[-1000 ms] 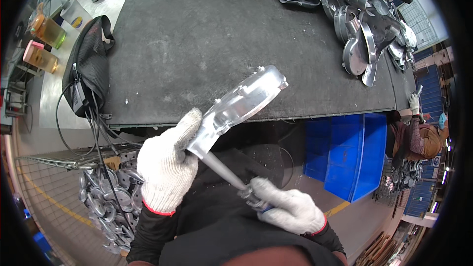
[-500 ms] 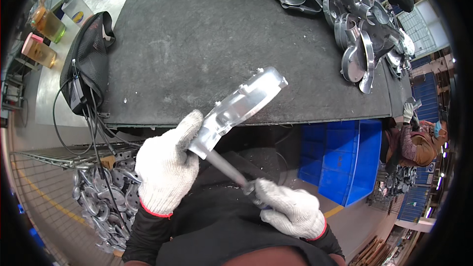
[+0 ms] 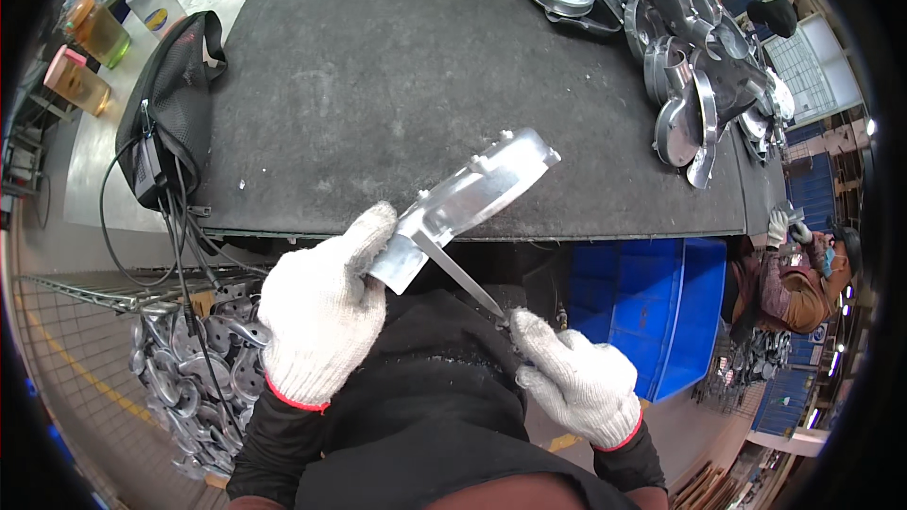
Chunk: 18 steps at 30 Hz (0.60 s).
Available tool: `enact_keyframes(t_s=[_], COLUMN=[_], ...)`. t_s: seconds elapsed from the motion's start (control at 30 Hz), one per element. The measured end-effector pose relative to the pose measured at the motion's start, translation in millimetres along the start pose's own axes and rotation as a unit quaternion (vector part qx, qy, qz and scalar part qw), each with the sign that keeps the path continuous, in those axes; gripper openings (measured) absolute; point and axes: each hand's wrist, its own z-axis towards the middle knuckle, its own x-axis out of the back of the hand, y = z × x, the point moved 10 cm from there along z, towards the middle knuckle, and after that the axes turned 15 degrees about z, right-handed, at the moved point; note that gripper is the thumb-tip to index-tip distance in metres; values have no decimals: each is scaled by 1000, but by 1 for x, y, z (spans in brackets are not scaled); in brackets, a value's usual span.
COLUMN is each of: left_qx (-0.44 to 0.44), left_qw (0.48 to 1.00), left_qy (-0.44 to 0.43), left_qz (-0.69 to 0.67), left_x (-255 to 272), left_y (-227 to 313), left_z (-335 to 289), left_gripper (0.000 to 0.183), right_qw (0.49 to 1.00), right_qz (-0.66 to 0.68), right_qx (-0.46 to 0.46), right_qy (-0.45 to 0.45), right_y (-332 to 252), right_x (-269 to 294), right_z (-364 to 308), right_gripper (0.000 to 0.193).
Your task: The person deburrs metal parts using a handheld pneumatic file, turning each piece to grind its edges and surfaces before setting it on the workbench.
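Observation:
Both my hands wear white knitted gloves with red cuffs. My left hand [image 3: 321, 312] grips the short spout end of a shiny cast-metal housing [image 3: 491, 189], its rounded body tilted up to the right over the table's front edge. In my right hand [image 3: 584, 380] is a narrow flat metal file [image 3: 461, 276], its handle end hidden by the fingers. The file slants up to the left, its tip against the housing's edge near the spout.
A dark mat-covered table [image 3: 397, 76] spans the front. Similar housings [image 3: 675, 85] are piled at its far right. A black mesh bag [image 3: 175, 109] with cables lies left. Below are a wire basket of metal parts [image 3: 203, 364] and blue bins [image 3: 652, 312]. A co-worker [image 3: 803, 283] is at right.
The file has gone from the spout's open end to the edge beside the body. My right hand has moved right and slightly up; the left still holds the housing.

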Motion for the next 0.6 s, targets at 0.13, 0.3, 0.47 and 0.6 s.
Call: enact_keyframes(t_s=[0.13, 0.3, 0.47, 0.6], left_qx=[18, 153, 261, 117], left_qw=[999, 914, 897, 963], left_qy=[2, -127, -264, -181], left_qz=[-31, -352, -239, -163], left_x=[-4, -45, -29, -24], left_y=[-11, -78, -226, -225], left_z=[2, -37, -189, -160], left_gripper=[39, 37, 23, 29], right_qw=[998, 938, 913, 817], right_qz=[39, 311, 375, 515], right_qx=[-13, 32, -109, -185], right_qy=[40, 151, 120, 179], right_y=[4, 44, 90, 145], right_x=[11, 21, 17, -3], right_z=[3, -27, 4, 8], right_gripper=[63, 76, 95, 91])
